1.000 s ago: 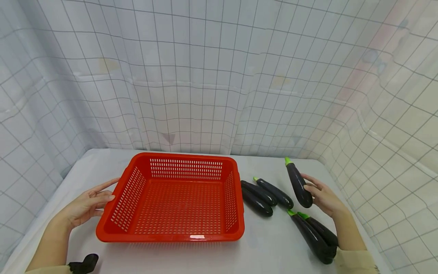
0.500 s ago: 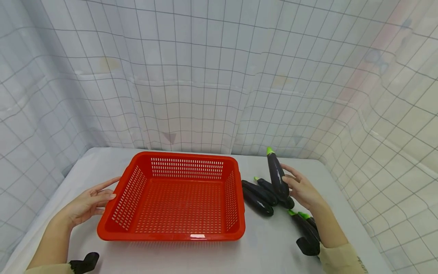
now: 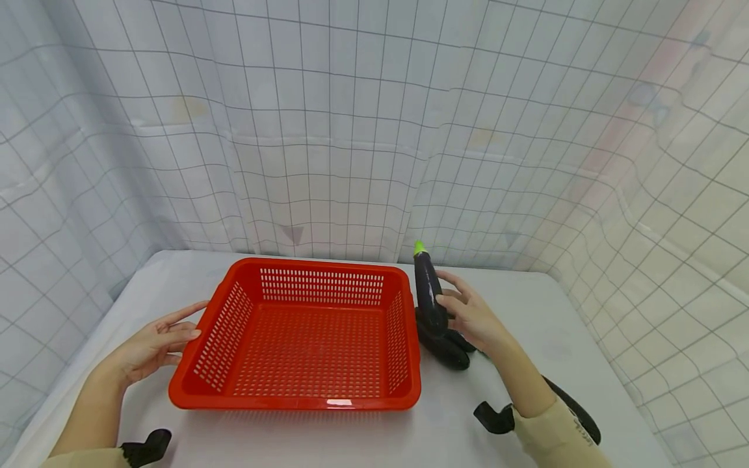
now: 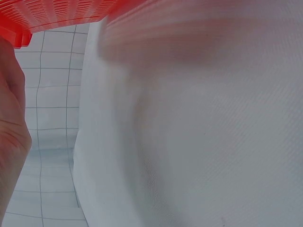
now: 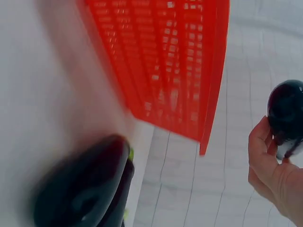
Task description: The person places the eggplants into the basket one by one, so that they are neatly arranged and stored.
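Where basket (image 3: 404,325) meets table, upright eggplant (image 3: 429,292) in right hand (image 3: 471,315).

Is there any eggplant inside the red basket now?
No, the red basket holds nothing; the right hand holds an eggplant beside it.

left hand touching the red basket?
Touching. In the head view the left hand lies with straight fingers against the outside of the red basket's left wall, with no gap visible between fingertips and rim.
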`<move>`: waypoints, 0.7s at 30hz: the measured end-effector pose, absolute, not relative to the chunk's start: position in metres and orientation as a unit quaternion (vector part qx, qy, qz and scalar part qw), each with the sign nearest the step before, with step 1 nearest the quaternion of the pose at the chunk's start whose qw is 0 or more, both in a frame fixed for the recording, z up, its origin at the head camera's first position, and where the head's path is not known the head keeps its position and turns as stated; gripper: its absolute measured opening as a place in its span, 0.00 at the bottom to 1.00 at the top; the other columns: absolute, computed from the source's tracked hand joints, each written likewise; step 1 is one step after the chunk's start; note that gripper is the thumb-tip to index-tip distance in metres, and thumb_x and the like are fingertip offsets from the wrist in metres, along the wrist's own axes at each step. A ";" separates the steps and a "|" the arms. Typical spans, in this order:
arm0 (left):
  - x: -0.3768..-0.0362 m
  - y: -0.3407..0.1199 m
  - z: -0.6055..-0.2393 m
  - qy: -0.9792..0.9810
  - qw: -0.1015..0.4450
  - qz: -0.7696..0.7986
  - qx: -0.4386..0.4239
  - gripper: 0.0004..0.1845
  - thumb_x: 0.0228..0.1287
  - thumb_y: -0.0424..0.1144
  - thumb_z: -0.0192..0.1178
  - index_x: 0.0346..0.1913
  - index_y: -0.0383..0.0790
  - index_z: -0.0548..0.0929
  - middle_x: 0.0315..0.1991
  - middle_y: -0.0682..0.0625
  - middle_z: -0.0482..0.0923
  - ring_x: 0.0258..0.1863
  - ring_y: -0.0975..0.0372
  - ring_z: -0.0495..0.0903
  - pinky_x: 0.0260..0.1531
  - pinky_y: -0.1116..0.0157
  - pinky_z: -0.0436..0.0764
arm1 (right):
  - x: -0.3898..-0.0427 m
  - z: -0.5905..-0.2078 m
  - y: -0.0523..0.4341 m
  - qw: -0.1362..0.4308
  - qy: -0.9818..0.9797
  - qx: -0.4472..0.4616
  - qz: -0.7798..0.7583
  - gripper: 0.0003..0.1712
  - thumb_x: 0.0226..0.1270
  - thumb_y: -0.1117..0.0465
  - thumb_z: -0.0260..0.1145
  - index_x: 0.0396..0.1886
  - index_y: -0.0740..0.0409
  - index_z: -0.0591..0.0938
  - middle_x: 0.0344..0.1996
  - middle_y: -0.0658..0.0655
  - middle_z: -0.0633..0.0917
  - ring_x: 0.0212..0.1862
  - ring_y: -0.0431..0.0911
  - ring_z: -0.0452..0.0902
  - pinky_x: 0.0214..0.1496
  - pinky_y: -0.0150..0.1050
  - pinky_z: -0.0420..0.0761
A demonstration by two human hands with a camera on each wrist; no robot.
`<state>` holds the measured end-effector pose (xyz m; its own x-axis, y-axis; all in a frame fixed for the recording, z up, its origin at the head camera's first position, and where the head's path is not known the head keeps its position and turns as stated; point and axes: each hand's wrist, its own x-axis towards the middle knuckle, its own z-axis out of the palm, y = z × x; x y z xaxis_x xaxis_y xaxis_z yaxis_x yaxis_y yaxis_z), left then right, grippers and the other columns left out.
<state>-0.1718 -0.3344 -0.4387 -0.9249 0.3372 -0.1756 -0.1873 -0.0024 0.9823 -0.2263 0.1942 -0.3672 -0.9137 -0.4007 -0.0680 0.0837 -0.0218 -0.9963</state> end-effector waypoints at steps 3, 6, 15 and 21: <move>-0.172 -0.334 -0.439 0.680 0.185 0.707 0.058 0.23 0.70 0.36 0.45 0.55 0.73 0.71 0.44 0.61 0.81 0.42 0.61 0.82 0.38 0.54 0.81 | -0.223 -0.363 0.179 0.173 0.673 -0.114 -0.710 0.33 0.67 0.64 0.55 0.69 0.50 0.56 0.52 0.63 0.72 0.42 0.47 0.78 0.46 0.48 0.78; -0.172 -0.334 -0.440 0.682 0.183 0.706 0.054 0.23 0.70 0.36 0.45 0.55 0.73 0.71 0.44 0.61 0.81 0.42 0.61 0.82 0.38 0.54 0.81 | -0.219 -0.359 0.163 0.174 0.672 -0.100 -0.713 0.32 0.66 0.64 0.56 0.68 0.49 0.57 0.53 0.64 0.72 0.41 0.48 0.77 0.46 0.49 0.78; -0.172 -0.334 -0.439 0.680 0.185 0.707 0.057 0.23 0.70 0.36 0.45 0.56 0.72 0.71 0.44 0.61 0.81 0.41 0.60 0.82 0.38 0.53 0.81 | -0.207 -0.353 0.118 0.179 0.667 -0.057 -0.721 0.29 0.64 0.63 0.57 0.65 0.45 0.63 0.52 0.63 0.74 0.40 0.48 0.75 0.43 0.47 0.79; -0.172 -0.334 -0.439 0.681 0.184 0.706 0.056 0.23 0.70 0.36 0.45 0.55 0.74 0.71 0.44 0.61 0.81 0.41 0.60 0.82 0.38 0.54 0.81 | -0.198 -0.349 0.088 0.187 0.648 -0.052 -0.737 0.28 0.65 0.63 0.57 0.64 0.45 0.63 0.47 0.61 0.76 0.39 0.48 0.76 0.43 0.49 0.80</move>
